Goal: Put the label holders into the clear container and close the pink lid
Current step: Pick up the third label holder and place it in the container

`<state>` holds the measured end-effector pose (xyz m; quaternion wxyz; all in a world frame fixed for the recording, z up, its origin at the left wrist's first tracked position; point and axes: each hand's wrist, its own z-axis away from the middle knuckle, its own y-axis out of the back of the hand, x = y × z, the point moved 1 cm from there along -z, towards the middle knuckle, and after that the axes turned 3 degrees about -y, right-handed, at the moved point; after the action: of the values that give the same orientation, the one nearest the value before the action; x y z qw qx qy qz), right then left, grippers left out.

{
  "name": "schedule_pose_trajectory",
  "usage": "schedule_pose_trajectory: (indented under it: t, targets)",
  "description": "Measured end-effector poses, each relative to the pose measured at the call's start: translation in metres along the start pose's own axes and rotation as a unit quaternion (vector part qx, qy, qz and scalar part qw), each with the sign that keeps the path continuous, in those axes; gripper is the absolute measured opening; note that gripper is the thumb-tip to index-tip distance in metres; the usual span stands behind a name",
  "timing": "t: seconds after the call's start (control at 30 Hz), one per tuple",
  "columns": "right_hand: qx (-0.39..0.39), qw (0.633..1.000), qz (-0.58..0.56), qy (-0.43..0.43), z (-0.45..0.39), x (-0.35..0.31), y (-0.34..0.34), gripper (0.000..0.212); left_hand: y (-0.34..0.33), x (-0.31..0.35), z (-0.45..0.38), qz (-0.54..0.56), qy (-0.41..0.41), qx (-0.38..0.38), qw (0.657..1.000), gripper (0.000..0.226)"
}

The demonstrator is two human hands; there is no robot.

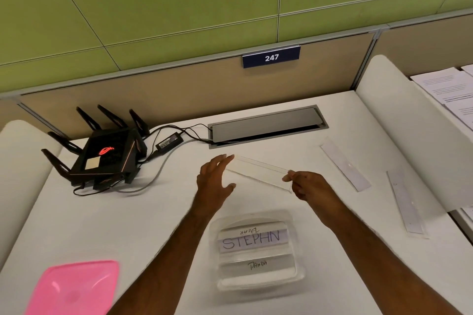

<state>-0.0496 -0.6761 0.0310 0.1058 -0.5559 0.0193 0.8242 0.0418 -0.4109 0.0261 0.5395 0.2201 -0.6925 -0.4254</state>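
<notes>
Bright, even indoor light, soft focus

Glare streaked the pink lid; hands cast faint shadows on the desk, and straight edges bowed near the corners.

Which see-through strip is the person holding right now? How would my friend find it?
Start at the grey cable hatch at the desk's back. Just in front, the clear label holder stretches between both hands. It alone is lifted; two others lie flat to the right.

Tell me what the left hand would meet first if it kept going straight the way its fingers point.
The left hand points up and slightly right; its fingertips already touch the clear label holder pinched by the right hand. Beyond it lies the grey cable hatch, though depth is uncertain.
</notes>
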Motion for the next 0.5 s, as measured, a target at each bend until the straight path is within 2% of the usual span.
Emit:
schedule_pose_trajectory:
  t: [0.17, 0.3, 0.5]
  targets:
    - [-0.028, 0.995, -0.078, -0.052, 0.015, 0.005, 0.001, 0.030, 0.006, 0.004, 0.019, -0.048, -0.045, 0.015, 0.998, 0.081]
    - [-0.055, 0.980, -0.146, -0.121, 0.024, 0.006, 0.002, 0.024, 0.013, 0.004, 0.032, -0.081, -0.087, 0.037, 0.992, 0.075]
    - [-0.072, 0.967, -0.169, -0.174, 0.032, 0.008, 0.000, 0.017, 0.026, 0.002, 0.045, -0.093, -0.118, 0.051, 0.987, 0.065]
